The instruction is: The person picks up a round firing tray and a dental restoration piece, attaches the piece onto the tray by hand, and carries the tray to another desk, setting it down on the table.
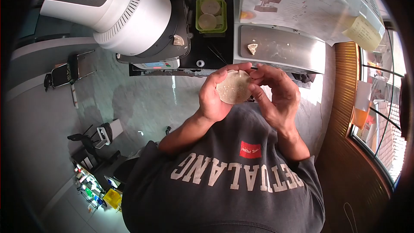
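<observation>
A round, pale disc with a fine square grid [233,88], like a honeycomb firing tray, is held up in front of my chest. My left hand [213,97] wraps its left edge, fingers behind and along the top. At the right edge my right hand [278,95] grips it, with the thumb touching the gridded face and the bent fingers near the upper rim. A small dark spot shows by those fingertips, too small to name. Beyond the hands, a broken whitish piece [252,48] lies on a metal tray [282,45].
At the upper left stands a large white machine [133,13], with another pale fragment [178,40] on its dark ledge. A green container [211,30] holds round discs. Thin dark tweezers [215,54] and a small white round item [200,63] lie near the counter's front edge.
</observation>
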Demonstrator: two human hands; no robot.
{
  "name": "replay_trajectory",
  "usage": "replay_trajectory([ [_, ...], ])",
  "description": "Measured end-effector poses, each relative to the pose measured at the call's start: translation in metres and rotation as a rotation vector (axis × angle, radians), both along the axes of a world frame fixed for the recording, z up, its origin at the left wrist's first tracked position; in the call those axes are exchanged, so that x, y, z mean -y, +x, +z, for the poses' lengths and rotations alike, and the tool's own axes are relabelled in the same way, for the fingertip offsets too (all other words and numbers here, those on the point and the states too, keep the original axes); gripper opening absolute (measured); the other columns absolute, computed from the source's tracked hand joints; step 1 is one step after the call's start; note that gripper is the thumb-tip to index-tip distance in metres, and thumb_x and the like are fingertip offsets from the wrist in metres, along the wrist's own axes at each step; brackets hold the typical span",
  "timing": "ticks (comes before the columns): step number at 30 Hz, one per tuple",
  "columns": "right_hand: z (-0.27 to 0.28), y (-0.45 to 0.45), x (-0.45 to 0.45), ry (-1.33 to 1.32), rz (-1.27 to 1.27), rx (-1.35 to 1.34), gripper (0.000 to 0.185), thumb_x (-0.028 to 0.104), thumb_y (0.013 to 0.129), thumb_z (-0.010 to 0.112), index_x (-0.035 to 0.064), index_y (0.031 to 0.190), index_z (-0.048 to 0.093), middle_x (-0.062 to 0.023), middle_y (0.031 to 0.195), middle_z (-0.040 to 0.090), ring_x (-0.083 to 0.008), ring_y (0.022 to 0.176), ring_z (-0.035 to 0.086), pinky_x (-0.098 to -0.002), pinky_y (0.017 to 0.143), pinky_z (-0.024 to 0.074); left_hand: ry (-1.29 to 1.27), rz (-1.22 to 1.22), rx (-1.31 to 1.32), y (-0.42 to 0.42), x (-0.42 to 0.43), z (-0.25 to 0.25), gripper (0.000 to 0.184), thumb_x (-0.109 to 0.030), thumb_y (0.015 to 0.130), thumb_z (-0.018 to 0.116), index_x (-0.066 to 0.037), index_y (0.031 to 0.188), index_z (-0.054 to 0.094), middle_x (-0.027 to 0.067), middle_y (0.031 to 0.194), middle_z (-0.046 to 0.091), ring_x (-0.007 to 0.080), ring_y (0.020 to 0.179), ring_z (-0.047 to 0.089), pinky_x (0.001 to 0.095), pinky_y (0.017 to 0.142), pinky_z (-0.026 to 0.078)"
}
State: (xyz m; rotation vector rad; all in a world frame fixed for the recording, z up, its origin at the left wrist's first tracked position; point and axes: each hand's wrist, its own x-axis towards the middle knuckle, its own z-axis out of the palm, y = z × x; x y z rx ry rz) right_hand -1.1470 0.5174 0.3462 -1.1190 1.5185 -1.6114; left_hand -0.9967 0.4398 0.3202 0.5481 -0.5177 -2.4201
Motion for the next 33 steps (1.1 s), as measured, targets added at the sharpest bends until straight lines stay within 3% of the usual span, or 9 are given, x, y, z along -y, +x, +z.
replay_trajectory([
  [2, 0.002, 0.003, 0.001, 0.016, -0.019, 0.074, 0.032, -0.006, 0.086, 0.076, -0.0029, 0.117, 0.069, -0.0092, 0.103, 0.072, -0.0134, 0.086, 0.071, -0.0247, 0.073, 0.0548, 0.056, -0.023, -0.031, 0.004, 0.007, 0.002, 0.059, -0.039, 0.101, 0.040, 0.004, 0.137, 0.056, 0.0191, 0.127, 0.067, 0.0295, 0.118, 0.065, 0.0471, 0.103, 0.052],
  [5, -0.004, -0.001, 0.002, 0.015, -0.066, -0.024, 0.030, -0.007, 0.088, 0.074, -0.0034, 0.117, 0.068, -0.0089, 0.100, 0.071, -0.0128, 0.085, 0.070, -0.0242, 0.075, 0.0553, 0.150, -0.021, -0.057, 0.011, 0.014, 0.002, 0.057, -0.040, 0.101, 0.040, 0.002, 0.137, 0.055, 0.0203, 0.130, 0.065, 0.0303, 0.118, 0.065, 0.0521, 0.101, 0.053],
  [11, -0.001, 0.001, 0.004, 0.108, -0.154, 0.100, 0.026, -0.006, 0.092, 0.071, -0.0037, 0.118, 0.068, -0.0069, 0.100, 0.068, -0.0116, 0.086, 0.067, -0.0257, 0.078, 0.0565, 0.136, -0.014, -0.031, 0.022, 0.026, -0.002, 0.055, -0.039, 0.104, 0.041, 0.001, 0.139, 0.053, 0.0215, 0.134, 0.062, 0.0335, 0.122, 0.062, 0.0570, 0.103, 0.052],
  [17, -0.011, -0.004, 0.001, 0.134, -0.214, 0.034, 0.025, -0.003, 0.093, 0.071, -0.0029, 0.119, 0.069, -0.0066, 0.101, 0.068, -0.0123, 0.091, 0.067, -0.0273, 0.084, 0.0562, 0.211, 0.012, -0.043, 0.023, 0.032, -0.007, 0.051, -0.035, 0.106, 0.042, 0.004, 0.138, 0.052, 0.0261, 0.134, 0.061, 0.0349, 0.124, 0.061, 0.0585, 0.107, 0.050],
  [28, -0.007, -0.012, 0.001, 0.167, -0.268, 0.003, 0.020, -0.003, 0.095, 0.068, -0.0021, 0.115, 0.070, -0.0060, 0.100, 0.069, -0.0113, 0.094, 0.065, -0.0278, 0.085, 0.0553, 0.192, -0.038, -0.046, 0.028, 0.039, -0.011, 0.051, -0.038, 0.105, 0.043, 0.002, 0.135, 0.055, 0.0242, 0.132, 0.062, 0.0351, 0.121, 0.063, 0.0595, 0.104, 0.051],
  [31, -0.011, -0.015, 0.005, 0.143, -0.327, -0.108, 0.021, -0.002, 0.092, 0.072, -0.0005, 0.113, 0.071, -0.0077, 0.100, 0.070, -0.0140, 0.092, 0.068, -0.0282, 0.081, 0.0552, 0.188, -0.049, -0.027, 0.032, 0.039, -0.015, 0.050, -0.039, 0.105, 0.044, 0.001, 0.134, 0.055, 0.0234, 0.132, 0.062, 0.0347, 0.120, 0.063, 0.0597, 0.104, 0.051],
  [33, -0.012, -0.018, 0.012, 0.209, -0.341, -0.339, 0.026, 0.000, 0.088, 0.075, 0.0017, 0.113, 0.072, -0.0098, 0.100, 0.070, -0.0194, 0.093, 0.069, -0.0317, 0.081, 0.0549, 0.184, -0.050, -0.015, 0.033, 0.038, -0.019, 0.050, -0.039, 0.105, 0.044, 0.001, 0.133, 0.056, 0.0231, 0.131, 0.063, 0.0344, 0.120, 0.063, 0.0597, 0.103, 0.051],
])
